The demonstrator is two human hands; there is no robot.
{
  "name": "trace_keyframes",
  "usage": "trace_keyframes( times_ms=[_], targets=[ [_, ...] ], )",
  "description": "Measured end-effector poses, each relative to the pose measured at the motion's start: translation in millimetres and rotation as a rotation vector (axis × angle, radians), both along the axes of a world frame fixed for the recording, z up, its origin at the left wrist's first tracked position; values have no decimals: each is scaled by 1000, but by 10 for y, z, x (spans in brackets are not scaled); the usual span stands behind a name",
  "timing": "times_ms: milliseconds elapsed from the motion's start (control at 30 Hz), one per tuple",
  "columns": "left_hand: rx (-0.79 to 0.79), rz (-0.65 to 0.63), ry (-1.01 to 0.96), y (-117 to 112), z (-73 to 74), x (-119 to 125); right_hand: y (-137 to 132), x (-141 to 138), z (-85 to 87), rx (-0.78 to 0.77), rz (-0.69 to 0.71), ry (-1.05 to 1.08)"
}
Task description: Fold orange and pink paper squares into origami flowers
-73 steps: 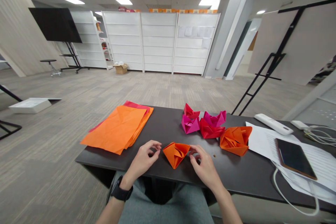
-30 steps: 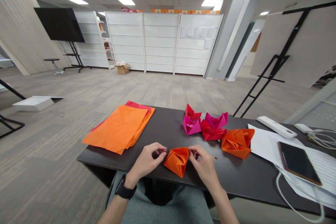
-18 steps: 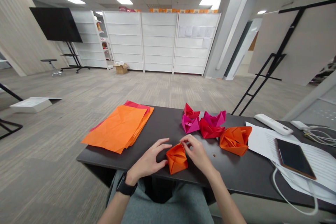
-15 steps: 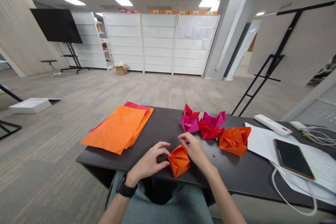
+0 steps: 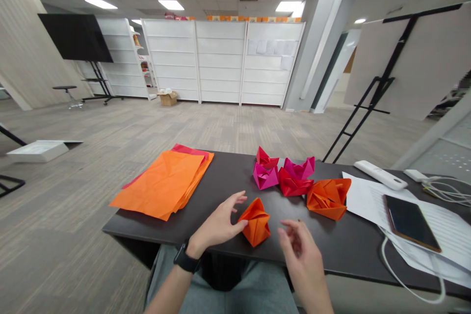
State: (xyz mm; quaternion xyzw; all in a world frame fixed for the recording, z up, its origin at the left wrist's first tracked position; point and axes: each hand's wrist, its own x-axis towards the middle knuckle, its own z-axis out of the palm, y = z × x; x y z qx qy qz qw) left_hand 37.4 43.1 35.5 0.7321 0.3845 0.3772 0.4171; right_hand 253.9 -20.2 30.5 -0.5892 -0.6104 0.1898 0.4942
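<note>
A small orange folded paper piece (image 5: 256, 225) with pointed corners stands near the front edge of the dark table. My left hand (image 5: 221, 221) is beside it on the left, fingers spread and the thumb touching or almost touching its side. To the right, apart from the paper, is my right hand (image 5: 303, 257), loosely curled with thumb and fingers apart and nothing visible in it. Farther back sit several folded paper pieces: a magenta one (image 5: 265, 176), a red one (image 5: 294, 184) and a larger orange one (image 5: 328, 198).
A stack of orange sheets (image 5: 162, 181), with red ones beneath, lies on the left of the table (image 5: 221, 171). On the right are printed papers (image 5: 362, 201), a phone (image 5: 410, 221), a white power strip (image 5: 380, 175) and a looped white cable (image 5: 390, 274).
My right hand has drawn off the orange folded piece, toward me and to the right. My left hand has shifted slightly right, and the piece is turned a little and stands more upright.
</note>
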Motion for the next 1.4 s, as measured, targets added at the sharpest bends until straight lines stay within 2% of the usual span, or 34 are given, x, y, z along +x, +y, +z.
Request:
trace_keyframes(
  times_ms=[67, 167, 233, 300, 400, 567, 667, 900, 1133, 1400],
  targets=[
    [2, -97, 11, 103, 64, 64, -135, -100, -81, -61, 74, -33],
    [-75, -185, 19, 208, 101, 166, -85, -260, -199, -83, 67, -36],
    [-103, -167, 17, 217, 82, 197, 30, -306, -229, -80, 37, -34],
    [-72, -95, 24, 183, 49, 175, 132, -290, -213, -87, 51, -62],
    [-3, -9, 92, 113, 18, 73, 217, -193, -131, -109, 166, -137],
    [0, -38, 97, 95, 31, -56, 319, -11, 2, -137, 346, -206],
    [-32, -36, 88, 95, 33, -65, 392, 70, -11, -131, 385, -225],
    [-46, 14, 77, 45, 24, -77, 448, 137, -197, -126, 347, -201],
    [-62, 33, 61, 30, 32, -88, 439, 140, -209, -145, 313, -185],
    [-87, 43, 33, 21, -4, -135, 472, 142, -315, -115, 270, -160]
  ],
)
